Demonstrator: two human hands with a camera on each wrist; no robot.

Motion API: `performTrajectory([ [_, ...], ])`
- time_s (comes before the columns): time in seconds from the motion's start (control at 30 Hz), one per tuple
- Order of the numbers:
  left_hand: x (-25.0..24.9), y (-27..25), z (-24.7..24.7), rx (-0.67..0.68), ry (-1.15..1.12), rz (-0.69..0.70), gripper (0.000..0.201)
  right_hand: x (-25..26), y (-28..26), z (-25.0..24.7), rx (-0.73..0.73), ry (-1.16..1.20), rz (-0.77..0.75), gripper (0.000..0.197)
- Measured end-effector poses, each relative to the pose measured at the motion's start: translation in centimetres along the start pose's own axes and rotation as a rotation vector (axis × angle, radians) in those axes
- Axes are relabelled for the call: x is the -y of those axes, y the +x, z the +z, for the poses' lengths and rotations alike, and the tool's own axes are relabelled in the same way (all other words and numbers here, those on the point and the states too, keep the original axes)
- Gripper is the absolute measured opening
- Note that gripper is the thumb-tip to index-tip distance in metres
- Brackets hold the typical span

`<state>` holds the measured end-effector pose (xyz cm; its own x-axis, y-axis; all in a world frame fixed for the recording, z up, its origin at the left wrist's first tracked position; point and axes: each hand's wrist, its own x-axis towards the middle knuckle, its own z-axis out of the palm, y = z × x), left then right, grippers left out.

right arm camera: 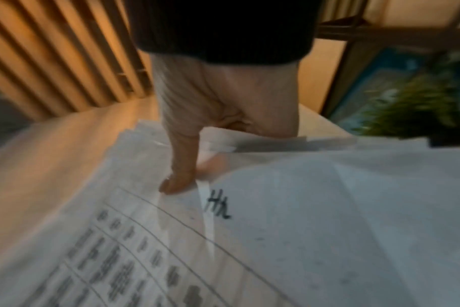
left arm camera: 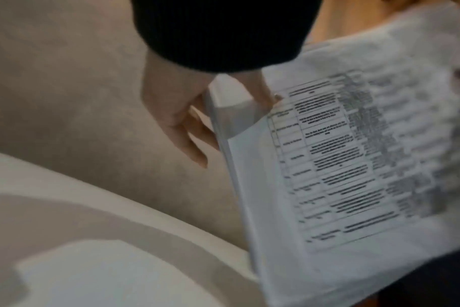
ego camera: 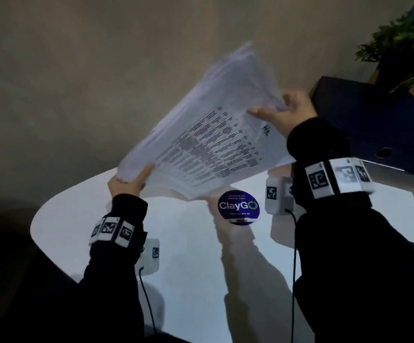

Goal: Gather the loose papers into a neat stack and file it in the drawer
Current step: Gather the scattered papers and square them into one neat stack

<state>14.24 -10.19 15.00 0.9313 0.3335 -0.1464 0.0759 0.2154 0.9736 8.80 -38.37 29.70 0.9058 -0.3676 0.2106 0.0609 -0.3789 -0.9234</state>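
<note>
A stack of printed papers [ego camera: 208, 134] hangs tilted in the air above the far edge of the white table [ego camera: 82, 206], its far end blurred. My left hand [ego camera: 129, 181] grips its near-left corner, thumb on the printed top sheet and fingers underneath. My right hand [ego camera: 280, 112] holds the right edge, thumb pressed on top near a handwritten mark. In the left wrist view the stack [left arm camera: 355, 166] shows its thick edge against my left hand [left arm camera: 187, 116]. In the right wrist view my right hand [right arm camera: 197, 133] pinches the top sheets [right arm camera: 250, 238]. No drawer is in view.
A round blue "ClayGo" sticker [ego camera: 238, 207] lies on the table under the stack. A dark blue box file [ego camera: 364, 120] and a green plant [ego camera: 403, 45] stand at the right. Beige floor lies beyond the table.
</note>
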Motion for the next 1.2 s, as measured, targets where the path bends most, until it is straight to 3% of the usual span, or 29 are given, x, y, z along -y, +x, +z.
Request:
performTrajectory([
  [0.03,-0.2,0.4,-0.2,0.006,-0.047,-0.013,0.063,-1.4,-0.1,-0.2,-0.016,0.027,0.027,0.076],
  [0.1,-1.0,0.8,-0.2,0.022,-0.052,0.058,0.051,-4.7,-0.4,0.1,-0.036,0.099,0.065,0.041],
  [0.13,-1.3,0.9,-0.1,0.016,-0.038,0.074,0.054,-6.0,-1.0,0.5,-0.051,0.147,0.086,0.024],
  [0.2,-1.6,0.9,-0.2,0.002,-0.035,0.089,0.073,-8.2,-2.1,1.3,-0.062,0.247,0.129,0.01],
  [0.33,-1.0,1.0,-1.2,0.093,0.075,0.151,0.052,-12.5,-3.2,3.0,-0.12,0.327,0.246,0.028],
  [0.43,-0.7,1.0,-2.2,0.142,0.131,0.153,0.032,-15.2,-3.8,3.9,-0.176,0.44,0.262,0.009],
  [0.5,-0.7,1.3,-2.7,0.194,0.163,0.165,0.016,-16.6,-4.0,4.2,-0.223,0.475,0.257,0.022],
  [0.63,-0.5,1.8,-3.0,0.238,0.182,0.184,0.022,-16.1,-4.2,4.1,-0.182,0.492,0.271,0.027],
  [0.7,-0.5,2.0,-2.9,0.218,0.168,0.175,0.031,-15.5,-4.1,4.2,-0.126,0.503,0.288,0.02],
  [0.77,-0.3,2.2,-2.9,0.279,0.17,0.174,0.031,-15.0,-3.8,4.7,-0.048,0.478,0.272,0.01],
  [0.93,0.1,2.2,-3.4,0.257,0.116,0.188,0.06,-15.8,-3.3,5.1,-0.07,0.489,0.263,0.043],
  [1.0,0.0,2.0,-3.7,0.26,0.126,0.178,0.052,-15.6,-3.3,5.1,-0.002,0.477,0.292,0.093],
  [1.07,0.0,1.8,-4.2,0.288,0.153,0.174,0.037,-15.6,-3.1,5.2,0.061,0.382,0.22,0.139],
  [1.13,0.0,1.5,-4.4,0.318,0.185,0.164,0.037,-16.1,-2.8,5.4,0.066,0.291,0.133,0.15],
  [1.2,0.0,1.6,-4.6,0.328,0.225,0.143,0.046,-16.7,-2.2,5.4,0.08,0.259,0.159,0.15],
])
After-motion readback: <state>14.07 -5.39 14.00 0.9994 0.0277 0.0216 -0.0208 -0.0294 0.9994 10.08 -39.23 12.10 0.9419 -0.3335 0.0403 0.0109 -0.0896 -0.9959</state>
